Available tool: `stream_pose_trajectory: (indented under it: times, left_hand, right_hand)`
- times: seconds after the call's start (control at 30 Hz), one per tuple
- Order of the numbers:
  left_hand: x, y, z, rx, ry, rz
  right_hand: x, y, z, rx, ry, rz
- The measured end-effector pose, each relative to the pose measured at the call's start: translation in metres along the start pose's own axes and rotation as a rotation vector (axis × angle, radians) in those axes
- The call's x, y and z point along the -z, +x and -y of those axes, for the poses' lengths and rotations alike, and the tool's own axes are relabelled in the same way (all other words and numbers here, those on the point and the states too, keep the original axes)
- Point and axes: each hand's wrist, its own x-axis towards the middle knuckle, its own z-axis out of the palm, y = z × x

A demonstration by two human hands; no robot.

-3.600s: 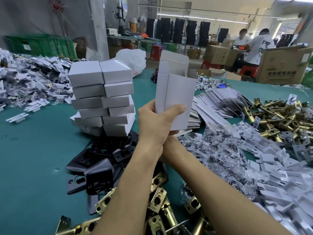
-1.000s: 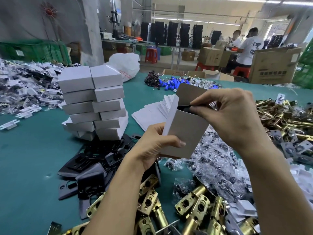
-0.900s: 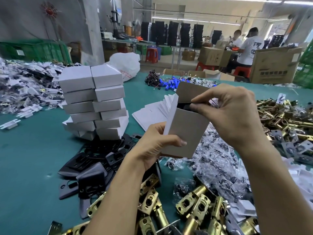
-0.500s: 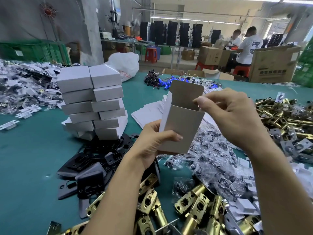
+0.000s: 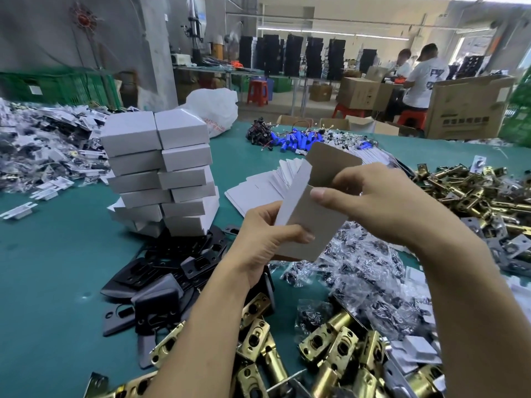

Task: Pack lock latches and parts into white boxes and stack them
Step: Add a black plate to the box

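Over the green table (image 5: 57, 282), mid-frame, an open white box (image 5: 310, 225) is held upright, slightly tilted, off the surface. Left hand (image 5: 267, 239) grips its lower half, thumb across the front face, fingers behind. Right hand (image 5: 382, 202) pinches the box at its mouth: thumb on the front wall just under the rim, curled fingers over the opening. Cannot tell if anything sits between those fingers or inside the box. Top flap (image 5: 333, 165) stands up, unfolded, and a side flap sticks up on the left edge. Stack of closed white boxes (image 5: 161, 173) stands to the left, two columns, several layers, leaning a bit, its base on a heap of black plates (image 5: 161, 271). Brass latches (image 5: 330, 349) lie in a pile at the near edge under both forearms. Clear bags of small dark parts (image 5: 367, 268) are heaped below the box and beside the right wrist. Flat box blanks (image 5: 258, 191) are fanned out on the table behind the left hand. A second latch pile (image 5: 474, 196) lies at right. Blue cylinders with wires (image 5: 293, 139) lie at the far side, a white plastic sack (image 5: 215, 107) behind the stack, and mixed bagged parts (image 5: 37, 145) at far left. A large cardboard carton (image 5: 471, 110) and two seated people (image 5: 425, 79) are in the background.
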Motion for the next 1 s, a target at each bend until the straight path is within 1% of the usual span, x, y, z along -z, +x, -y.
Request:
stream_pose_trajectory:
  times: [0.03, 0.13, 0.2, 0.27, 0.37, 0.5, 0.6, 0.7, 0.77, 0.9, 1.0]
  left_hand:
    - [0.000, 0.001, 0.000, -0.003, 0.006, -0.004]
    - [0.001, 0.001, 0.000, 0.001, 0.020, 0.014]
    - [0.001, 0.000, 0.000, 0.032, 0.044, 0.060]
    - [0.002, -0.001, 0.000, 0.062, 0.093, 0.103]
    - [0.001, -0.001, 0.000, 0.092, 0.161, 0.137]
    - [0.001, -0.001, 0.000, 0.107, 0.178, 0.147]
    - [0.001, -0.001, 0.000, 0.094, 0.138, 0.129]
    - [0.001, -0.001, -0.001, 0.068, 0.101, 0.111]
    - [0.001, -0.001, -0.001, 0.049, 0.065, 0.104]
    - [0.002, -0.001, -0.002, 0.035, 0.013, 0.089]
    - [0.002, 0.000, -0.002, 0.036, -0.017, 0.073]
  right_hand:
    - [0.000, 0.001, -0.001, -0.012, 0.010, 0.000]
    - [0.000, 0.002, -0.006, -0.066, 0.218, -0.006]
    - [0.001, 0.004, -0.010, -0.077, 0.213, 0.018]
    - [0.002, 0.004, -0.016, -0.084, 0.177, 0.102]
    - [0.005, 0.006, -0.023, -0.149, 0.233, 0.224]
    - [0.004, 0.009, -0.023, -0.190, 0.245, 0.252]
    - [0.003, 0.009, -0.019, -0.153, 0.329, 0.202]
    - [0.001, 0.007, -0.017, -0.061, 0.367, 0.092]
    - [-0.002, 0.006, -0.016, -0.036, 0.441, 0.029]
    - [-0.010, 0.006, -0.012, -0.033, 0.640, -0.054]
    - [-0.018, 0.008, -0.010, -0.053, 0.712, -0.159]
